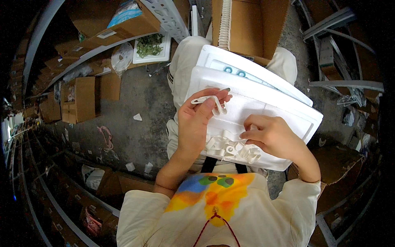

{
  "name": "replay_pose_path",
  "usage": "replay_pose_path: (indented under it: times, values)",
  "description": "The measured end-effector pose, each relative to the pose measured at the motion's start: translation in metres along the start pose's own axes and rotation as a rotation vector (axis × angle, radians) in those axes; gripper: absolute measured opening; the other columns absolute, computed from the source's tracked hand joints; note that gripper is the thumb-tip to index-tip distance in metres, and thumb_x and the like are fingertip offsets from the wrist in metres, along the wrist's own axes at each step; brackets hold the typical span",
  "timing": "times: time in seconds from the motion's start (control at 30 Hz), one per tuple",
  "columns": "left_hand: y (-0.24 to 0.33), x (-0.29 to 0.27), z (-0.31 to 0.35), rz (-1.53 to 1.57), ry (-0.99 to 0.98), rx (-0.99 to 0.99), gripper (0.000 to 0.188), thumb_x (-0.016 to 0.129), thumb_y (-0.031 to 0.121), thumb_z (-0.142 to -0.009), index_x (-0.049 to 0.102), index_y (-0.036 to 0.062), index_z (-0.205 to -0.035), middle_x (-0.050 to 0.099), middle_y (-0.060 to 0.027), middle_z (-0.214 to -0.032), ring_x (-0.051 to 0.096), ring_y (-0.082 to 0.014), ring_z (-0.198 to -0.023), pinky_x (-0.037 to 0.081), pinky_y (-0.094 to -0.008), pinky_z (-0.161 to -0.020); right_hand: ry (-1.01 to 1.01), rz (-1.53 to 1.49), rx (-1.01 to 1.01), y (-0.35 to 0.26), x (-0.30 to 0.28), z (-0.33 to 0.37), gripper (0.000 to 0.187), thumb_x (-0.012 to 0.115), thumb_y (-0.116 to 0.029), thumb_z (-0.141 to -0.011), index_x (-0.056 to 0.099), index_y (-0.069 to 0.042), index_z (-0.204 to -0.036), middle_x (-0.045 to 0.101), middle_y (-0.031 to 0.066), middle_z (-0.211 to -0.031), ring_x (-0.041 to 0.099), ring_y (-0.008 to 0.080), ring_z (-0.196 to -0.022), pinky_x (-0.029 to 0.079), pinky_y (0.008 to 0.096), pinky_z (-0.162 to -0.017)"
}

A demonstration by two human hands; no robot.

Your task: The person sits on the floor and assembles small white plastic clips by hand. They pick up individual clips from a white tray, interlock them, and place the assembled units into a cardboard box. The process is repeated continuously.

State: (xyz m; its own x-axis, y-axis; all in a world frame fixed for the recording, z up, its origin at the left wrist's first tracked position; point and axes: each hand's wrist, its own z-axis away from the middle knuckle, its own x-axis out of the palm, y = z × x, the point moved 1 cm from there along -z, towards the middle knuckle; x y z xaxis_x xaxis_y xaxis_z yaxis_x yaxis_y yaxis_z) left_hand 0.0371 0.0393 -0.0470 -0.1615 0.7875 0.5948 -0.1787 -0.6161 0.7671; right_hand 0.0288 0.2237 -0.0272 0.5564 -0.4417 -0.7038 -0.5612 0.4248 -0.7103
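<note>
One clip pinched in left fingers; right fingers curled, hold unclear, by pile, near edge of foam tray. Best lifted singly.

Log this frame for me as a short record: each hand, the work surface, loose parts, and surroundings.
Left hand: holds a bent white plastic piece above the near tray
Right hand: fingers bent, at the pile's edge; whether it grips a piece is unclear
Work surface: white near tray, overlapping a second white tray
Loose parts: pile of white pieces on the near tray's side closest to the person; two teal rings in the second tray
Beyond trays: open cardboard box
Far left: green parts in another tray
</note>
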Motion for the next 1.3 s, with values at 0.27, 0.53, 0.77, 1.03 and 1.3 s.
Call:
replay_pose_path:
  times: [0.27, 0.53, 0.77, 1.03, 1.3]
  values:
    - [0.000, -0.002, 0.001, -0.069, -0.056, -0.049, 0.025, 0.046, 0.009, -0.082, 0.048, -0.0070, -0.102, 0.055, -0.0219, -0.097, 0.054, -0.0294, -0.094, 0.042, -0.0349, -0.086, 0.103, -0.136, -0.048, 0.007, -0.001, -0.003, 0.011, 0.064, -0.004, -0.063, 0.059, -0.006, -0.073, 0.054, 0.0053, -0.079, 0.054, 0.0190, -0.067, 0.043, 0.0266, -0.054]
    - [0.000, 0.000, 0.003, -0.187, -0.140, -0.209, 0.023, 0.047, 0.005, -0.077, 0.052, -0.0073, -0.096, 0.057, -0.0222, -0.092, 0.056, -0.0283, -0.089, 0.043, -0.0352, -0.083, 0.206, -0.624, 0.159, 0.006, -0.026, -0.003, 0.008, 0.062, 0.001, -0.068, 0.058, -0.001, -0.074, 0.057, 0.0070, -0.079, 0.054, 0.0104, -0.067, 0.042, 0.0182, -0.055]
    - [0.001, 0.005, 0.005, -0.186, -0.148, -0.326, 0.022, 0.052, 0.004, -0.073, 0.054, -0.0074, -0.092, 0.058, -0.0234, -0.089, 0.059, -0.0288, -0.082, 0.046, -0.0350, -0.078, 0.216, -0.860, 0.220, 0.007, -0.025, -0.003, 0.007, 0.060, -0.001, -0.070, 0.056, -0.001, -0.076, 0.056, 0.0076, -0.078, 0.053, 0.0131, -0.070, 0.043, 0.0204, -0.061]
    - [0.003, 0.006, 0.001, -0.220, -0.337, -0.526, 0.023, 0.056, 0.004, -0.069, 0.055, -0.0090, -0.088, 0.059, -0.0210, -0.084, 0.060, -0.0263, -0.078, 0.048, -0.0308, -0.073, 0.069, -0.679, -0.036, 0.016, -0.038, -0.006, 0.004, 0.061, -0.006, -0.069, 0.058, -0.003, -0.069, 0.054, 0.0090, -0.078, 0.051, 0.0137, -0.066, 0.039, 0.0206, -0.055]
    - [0.000, 0.003, 0.000, -0.200, -0.515, -0.647, 0.020, 0.060, 0.008, -0.073, 0.057, -0.0045, -0.089, 0.062, -0.0146, -0.082, 0.061, -0.0151, -0.069, 0.045, -0.0181, -0.056, -0.098, -0.672, -0.005, 0.012, -0.039, -0.015, 0.010, 0.061, -0.007, -0.069, 0.057, -0.004, -0.078, 0.051, 0.0059, -0.086, 0.045, 0.0092, -0.061, 0.035, 0.0184, -0.050]
